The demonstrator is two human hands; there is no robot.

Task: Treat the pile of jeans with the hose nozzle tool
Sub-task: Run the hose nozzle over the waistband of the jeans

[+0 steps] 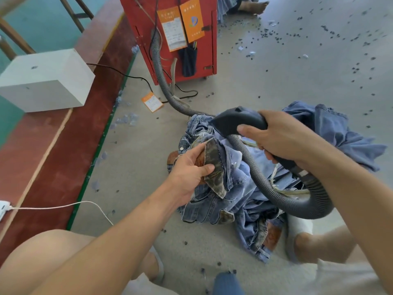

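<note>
A pile of blue jeans lies on the grey floor in front of me. My left hand pinches a patterned flap of one pair and holds it up from the pile. My right hand grips the dark nozzle tool by its handle, with the nozzle's mouth pointing left, down at the raised denim. A grey ribbed hose loops from the handle over the pile and runs back across the floor.
The hose leads to a red machine with orange tags at the back. A white box sits on a red-brown ledge at the left. Dark scraps litter the floor. My knees are at the bottom; another person's foot shows at top.
</note>
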